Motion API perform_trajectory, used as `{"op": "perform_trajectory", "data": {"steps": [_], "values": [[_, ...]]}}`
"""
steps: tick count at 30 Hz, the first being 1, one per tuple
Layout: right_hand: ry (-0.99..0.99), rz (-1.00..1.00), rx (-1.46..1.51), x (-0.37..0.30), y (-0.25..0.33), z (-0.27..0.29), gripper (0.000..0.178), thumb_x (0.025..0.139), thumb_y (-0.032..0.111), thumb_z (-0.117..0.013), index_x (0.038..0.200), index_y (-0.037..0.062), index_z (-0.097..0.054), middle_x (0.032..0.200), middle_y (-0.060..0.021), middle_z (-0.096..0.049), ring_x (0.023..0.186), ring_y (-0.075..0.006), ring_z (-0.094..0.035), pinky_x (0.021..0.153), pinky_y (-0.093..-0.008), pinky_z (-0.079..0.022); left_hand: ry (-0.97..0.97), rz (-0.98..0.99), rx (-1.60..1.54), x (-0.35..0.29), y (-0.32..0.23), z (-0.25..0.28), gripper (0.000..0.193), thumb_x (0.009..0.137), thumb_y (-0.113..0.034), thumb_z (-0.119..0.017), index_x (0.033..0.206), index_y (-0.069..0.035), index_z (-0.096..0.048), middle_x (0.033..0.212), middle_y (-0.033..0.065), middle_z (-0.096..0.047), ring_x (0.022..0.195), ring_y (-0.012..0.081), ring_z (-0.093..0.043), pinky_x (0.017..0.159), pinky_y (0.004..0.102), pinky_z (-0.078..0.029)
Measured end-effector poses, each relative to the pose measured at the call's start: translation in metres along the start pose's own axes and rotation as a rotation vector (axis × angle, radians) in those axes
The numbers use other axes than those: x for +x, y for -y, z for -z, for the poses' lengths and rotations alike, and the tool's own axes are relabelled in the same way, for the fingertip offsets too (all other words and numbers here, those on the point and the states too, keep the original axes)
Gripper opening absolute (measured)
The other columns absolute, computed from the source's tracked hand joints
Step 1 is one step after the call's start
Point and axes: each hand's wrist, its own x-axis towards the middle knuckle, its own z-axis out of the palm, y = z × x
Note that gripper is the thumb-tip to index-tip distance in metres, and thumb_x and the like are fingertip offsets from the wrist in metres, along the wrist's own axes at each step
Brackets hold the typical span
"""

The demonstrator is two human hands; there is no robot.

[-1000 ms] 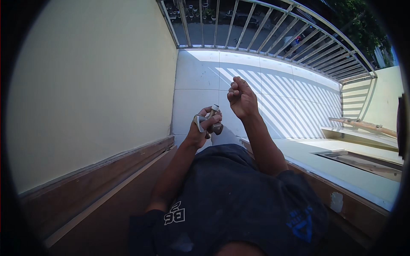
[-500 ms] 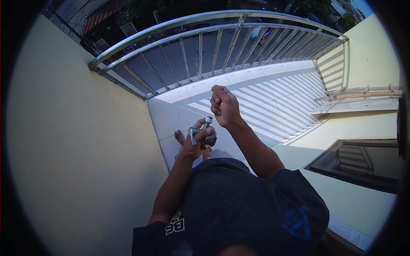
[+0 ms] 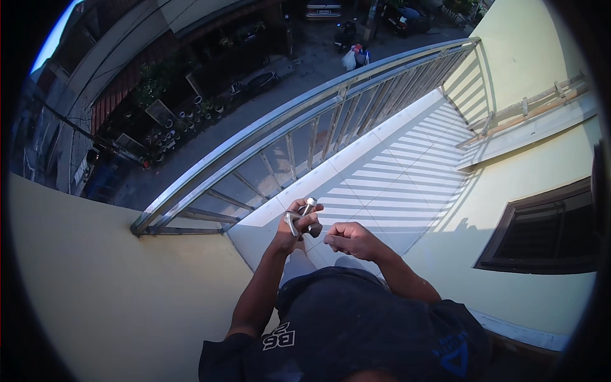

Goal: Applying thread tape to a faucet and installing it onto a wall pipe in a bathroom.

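Metal fitting in left hand
I'm gripping it, stem pointing away from me; my right hand, just right of it, is holding a loose fist, contents unclear.

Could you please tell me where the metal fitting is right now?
In the head view, the metal fitting is near the picture's centre, held in the left hand, just left of the right hand.

A dark, short-sleeved T-shirt carries a white-outlined print on the wearer's left side and a blue triangular emblem on the right, above pale grey trousers.
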Motion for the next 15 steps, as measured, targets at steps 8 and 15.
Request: {"op": "perform_trajectory", "data": {"steps": [8, 15], "values": [[-0.324, 0.598, 0.715, 0.085, 0.109, 0.021, 0.012, 0.098, 0.018, -0.059, 0.097, 0.0059, -0.059, 0.070, -0.0010, -0.052, 0.053, -0.0075, -0.040, 0.047, -0.0237, -0.034, 0.480, 0.290, -0.400, 0.050, -0.037, -0.016, 0.048, 0.088, -0.021, -0.073, 0.127, -0.007, -0.048, 0.109, 0.0099, -0.062, 0.092, 0.0185, -0.064, 0.076, 0.0300, -0.051], [-0.683, 0.391, -0.007, 0.115, 0.104, 0.084, 0.024, 0.097, 0.026, -0.065, 0.095, 0.0022, -0.063, 0.073, -0.0024, -0.058, 0.060, -0.0067, -0.047, 0.055, -0.0225, -0.038, 0.386, 0.071, -0.197, 0.098, -0.078, -0.006, 0.041, 0.091, -0.015, -0.071, 0.125, -0.006, -0.051, 0.094, 0.0062, -0.063, 0.086, 0.0151, -0.061, 0.079, 0.0267, -0.047]]}}
